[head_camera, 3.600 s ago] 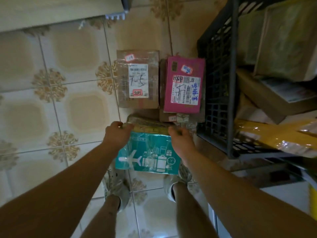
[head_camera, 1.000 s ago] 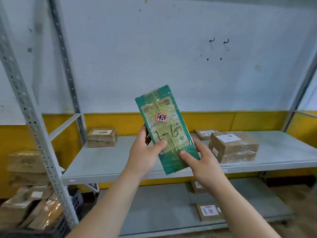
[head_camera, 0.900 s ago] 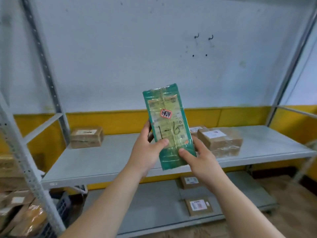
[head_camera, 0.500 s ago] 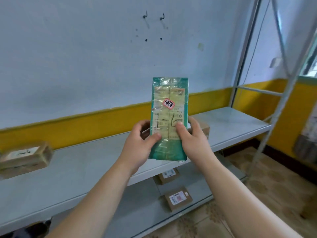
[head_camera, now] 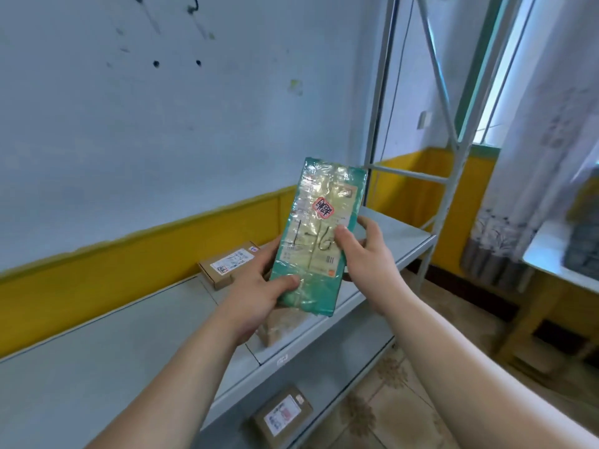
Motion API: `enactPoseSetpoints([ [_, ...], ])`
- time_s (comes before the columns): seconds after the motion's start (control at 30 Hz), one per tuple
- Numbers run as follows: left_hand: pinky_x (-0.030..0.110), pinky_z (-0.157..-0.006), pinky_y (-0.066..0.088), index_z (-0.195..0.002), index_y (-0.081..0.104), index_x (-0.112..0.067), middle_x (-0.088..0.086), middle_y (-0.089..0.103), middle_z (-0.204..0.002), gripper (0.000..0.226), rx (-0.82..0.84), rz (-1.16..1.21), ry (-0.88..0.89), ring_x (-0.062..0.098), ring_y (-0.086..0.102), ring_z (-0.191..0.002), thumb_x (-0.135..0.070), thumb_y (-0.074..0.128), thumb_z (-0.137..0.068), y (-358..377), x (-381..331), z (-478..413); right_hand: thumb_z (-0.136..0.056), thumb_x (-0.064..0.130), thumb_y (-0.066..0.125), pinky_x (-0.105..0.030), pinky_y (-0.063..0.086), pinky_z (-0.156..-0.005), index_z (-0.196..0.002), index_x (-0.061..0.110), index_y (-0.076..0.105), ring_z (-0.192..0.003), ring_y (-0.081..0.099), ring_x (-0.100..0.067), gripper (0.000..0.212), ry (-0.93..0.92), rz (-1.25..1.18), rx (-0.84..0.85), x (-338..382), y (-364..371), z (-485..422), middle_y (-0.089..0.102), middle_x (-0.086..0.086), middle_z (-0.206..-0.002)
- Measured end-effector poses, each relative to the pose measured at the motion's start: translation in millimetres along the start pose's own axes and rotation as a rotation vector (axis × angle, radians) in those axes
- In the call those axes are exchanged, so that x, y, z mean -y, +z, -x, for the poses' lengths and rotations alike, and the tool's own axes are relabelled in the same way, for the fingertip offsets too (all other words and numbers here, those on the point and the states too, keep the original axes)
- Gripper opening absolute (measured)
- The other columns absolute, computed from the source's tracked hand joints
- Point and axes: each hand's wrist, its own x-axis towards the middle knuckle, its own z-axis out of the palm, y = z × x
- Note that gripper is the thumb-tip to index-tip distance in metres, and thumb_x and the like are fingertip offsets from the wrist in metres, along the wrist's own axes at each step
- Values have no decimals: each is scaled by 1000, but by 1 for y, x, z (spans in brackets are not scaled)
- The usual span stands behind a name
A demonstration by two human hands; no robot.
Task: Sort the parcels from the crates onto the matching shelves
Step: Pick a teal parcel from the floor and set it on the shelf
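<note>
- Compared with 0.5 s ago, the green parcel [head_camera: 319, 236] has tipped so its top leans to the right, and your view has swung toward the right end of the shelves.
- You hold the parcel on end in the air above the front edge of the upper shelf [head_camera: 113, 351]. Its label faces you, with "1-6" handwritten under a red sticker [head_camera: 323, 208].
- Your left hand [head_camera: 259, 293] grips its lower left edge, thumb laid across the front near the bottom.
- Your right hand [head_camera: 366, 254] grips the right edge, thumb pressed beside the "6", fingers behind.
- A flat brown box [head_camera: 228, 264] lies on the upper shelf near the wall, just beyond your left hand.
- A second brown box [head_camera: 278, 325] sits at the shelf front, partly hidden behind the parcel.
- On the lower shelf [head_camera: 350, 361], 1 labelled box [head_camera: 282, 414] lies near the front edge.
- A curtain [head_camera: 534, 157] hangs at the right.
</note>
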Motion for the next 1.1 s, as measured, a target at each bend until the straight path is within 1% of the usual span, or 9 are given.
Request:
enactPoseSetpoints([
  [0.1,34,-72,59,-136,48,-30,-3,64,-119,57,-4,-45,-9,20,68,-98,1,60,-90,16,2,-31,-83,61,62,-40,52,-93,-147,25,36,-109,62,-17,78,-25,4,-55,-6,-22,-35,60,-1,-127],
  [0.17,32,-70,59,-131,51,-32,-5,66,-115,53,-2,-87,2,18,69,-94,1,59,-90,33,4,-48,-63,70,67,-49,47,-105,-151,35,26,-129,51,-20,103,-51,-56,-105,-9,-41,-60,43,2,-150],
  [0.23,31,-70,59,-123,54,-36,-6,66,-115,49,8,-100,12,17,69,-94,0,59,-90,55,6,-63,-66,63,72,-53,42,-110,-152,42,19,-138,42,-22,103,-82,-87,-146,-13,-64,-85,31,5,-158],
  [0.37,37,-79,59,-103,57,-49,-8,65,-118,47,-61,-146,46,18,67,-98,-4,62,-90,104,15,-100,-80,54,67,-53,50,-100,-146,37,32,-123,56,-25,77,-90,-69,-168,-30,-118,-139,51,0,-141],
  [0.5,39,-85,58,-107,60,-40,-7,66,-113,32,-245,-136,57,15,68,-94,-14,66,-90,138,26,-136,-88,50,65,-49,57,-90,-137,28,40,-102,66,-22,59,-43,-71,-158,-55,-160,-179,63,3,-115],
  [0.67,44,-90,55,-115,58,-34,2,64,-114,30,-354,-121,35,22,66,-100,-20,66,-90,151,39,-177,-96,45,59,-47,58,-88,-135,25,39,-98,67,-20,49,46,-76,-80,-84,-171,-221,63,2,-110],
  [0.8,30,-78,55,-128,54,-25,2,59,-117,38,-410,-87,15,15,63,-100,-14,62,-93,146,51,-215,-100,41,54,-42,59,-84,-129,26,38,-97,66,-18,37,92,-52,-19,-99,-155,-260,62,0,-111],
  [0.93,45,-92,54,-135,48,-20,3,54,-127,46,-484,-75,-17,24,60,-111,-14,64,-92,127,63,-268,-100,42,53,-35,55,-71,-123,29,34,-90,64,-16,33,124,14,35,-112,-130,-311,60,4,-102],
  [1.1,47,-90,55,-135,45,-17,8,55,-124,46,-506,-58,-107,27,62,-108,-15,63,-92,113,79,-338,-98,46,54,-44,58,-82,-116,31,32,-94,66,-20,32,175,87,72,-136,-105,-375,62,1,-109],
])
